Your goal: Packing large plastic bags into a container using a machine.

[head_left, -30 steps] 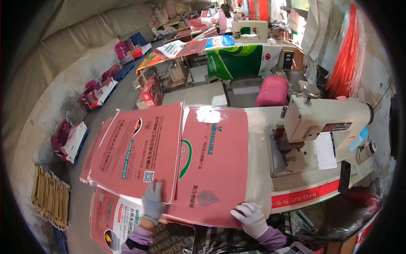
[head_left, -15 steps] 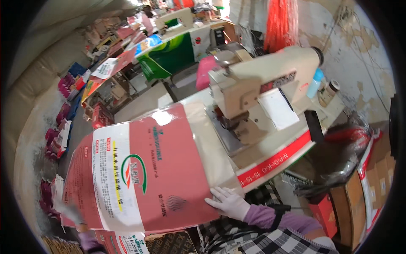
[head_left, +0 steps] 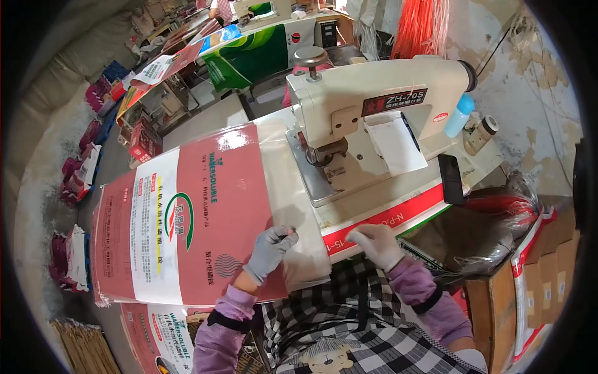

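A large printed bag [head_left: 187, 230], pinkish red with a white band, lies flat across the left of the sewing table. My left hand [head_left: 268, 254], in a pale grey glove, is over the bag's near right part. Its fingers are closed in a pinch; a small reddish spot shows at the tips, too small to name. My right hand [head_left: 379, 247], in a white glove, is beside the table's red front strip [head_left: 398, 218]. Its fingers are pressed together, and what they hold, if anything, does not show. Beyond my hands stands a cream sewing machine [head_left: 349, 93], its needle area right of the bag.
A black phone [head_left: 451, 179], a white pad [head_left: 393, 143], a blue bottle [head_left: 460, 116] and a thread cone [head_left: 481, 135] are on or beside the machine. Cardboard boxes [head_left: 548, 274] stand at the right. Red strands [head_left: 420, 28] hang behind. More printed bags [head_left: 159, 333] lie below the table's left.
My left hand has come from the bag's far left edge to its near right side. My right hand has lifted off the bag and moved right, fingers closing. The bag has shifted slightly left.
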`<state>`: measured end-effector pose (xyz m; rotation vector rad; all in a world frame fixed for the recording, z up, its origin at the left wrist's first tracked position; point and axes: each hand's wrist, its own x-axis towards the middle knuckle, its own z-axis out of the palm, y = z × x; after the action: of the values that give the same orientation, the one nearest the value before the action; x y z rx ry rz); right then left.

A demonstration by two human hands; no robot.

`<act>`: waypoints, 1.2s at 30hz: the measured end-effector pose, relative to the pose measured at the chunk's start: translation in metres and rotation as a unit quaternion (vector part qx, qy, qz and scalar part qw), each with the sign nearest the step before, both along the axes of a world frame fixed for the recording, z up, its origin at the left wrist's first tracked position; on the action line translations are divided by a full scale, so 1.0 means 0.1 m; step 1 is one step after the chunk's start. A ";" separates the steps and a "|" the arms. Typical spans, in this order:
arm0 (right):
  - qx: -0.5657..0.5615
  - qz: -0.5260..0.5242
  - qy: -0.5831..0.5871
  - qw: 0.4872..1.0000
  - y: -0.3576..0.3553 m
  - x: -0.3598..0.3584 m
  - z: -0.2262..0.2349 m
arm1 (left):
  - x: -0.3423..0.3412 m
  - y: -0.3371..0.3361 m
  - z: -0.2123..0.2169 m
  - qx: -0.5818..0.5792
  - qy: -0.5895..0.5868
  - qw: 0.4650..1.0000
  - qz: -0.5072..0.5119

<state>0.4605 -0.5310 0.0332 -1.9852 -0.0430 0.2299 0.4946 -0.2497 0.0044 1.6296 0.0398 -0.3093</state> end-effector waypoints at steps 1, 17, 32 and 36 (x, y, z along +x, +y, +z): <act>-0.013 0.006 -0.087 0.996 0.11 0.07 -0.13 | 0.00 -0.08 0.09 0.006 -0.001 1.000 -0.004; 0.128 0.122 0.110 0.978 1.02 0.54 0.21 | 0.23 0.08 0.52 0.069 -0.042 0.996 -0.047; 0.400 -0.072 0.238 0.882 1.32 0.08 -0.22 | -0.31 0.01 0.59 -0.040 0.089 0.995 -0.031; 0.386 -0.038 0.148 0.910 1.09 0.02 -0.22 | -0.21 0.46 0.37 -0.151 -0.150 0.977 0.013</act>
<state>0.4630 -0.4221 0.0108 -1.1441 0.1247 0.3921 0.4734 -0.2033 0.0416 1.3569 -0.2070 -0.0429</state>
